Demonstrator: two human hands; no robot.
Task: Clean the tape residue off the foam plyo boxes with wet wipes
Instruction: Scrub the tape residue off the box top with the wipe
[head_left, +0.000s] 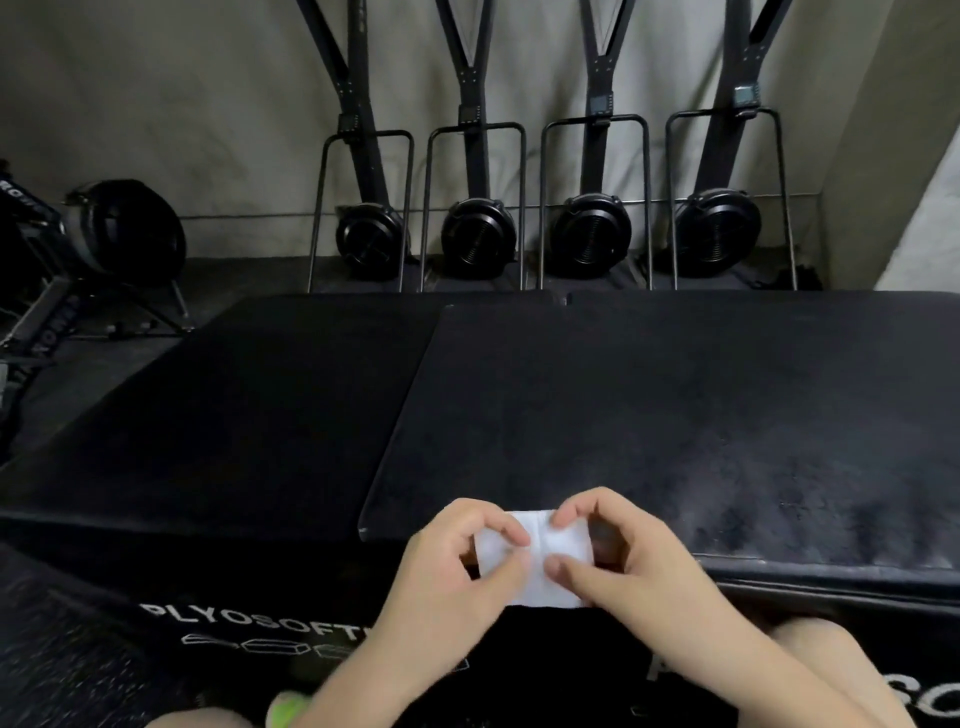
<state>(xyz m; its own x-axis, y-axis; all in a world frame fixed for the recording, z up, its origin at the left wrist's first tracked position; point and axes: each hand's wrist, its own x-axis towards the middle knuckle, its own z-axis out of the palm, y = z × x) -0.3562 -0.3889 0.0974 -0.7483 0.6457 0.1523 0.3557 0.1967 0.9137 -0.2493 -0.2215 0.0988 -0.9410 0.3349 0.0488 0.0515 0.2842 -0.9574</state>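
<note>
Both hands pinch one folded white wet wipe (535, 558) between thumb and fingertips: left hand (457, 566) on its left half, right hand (623, 561) on its right. I see the wipe held just above the near edge of the right foam plyo box (675, 415). Left foam plyo box (234, 415) sits touching alongside, "PLYOSOFT" lettering (254, 621) on its front. No containers in view.
</note>
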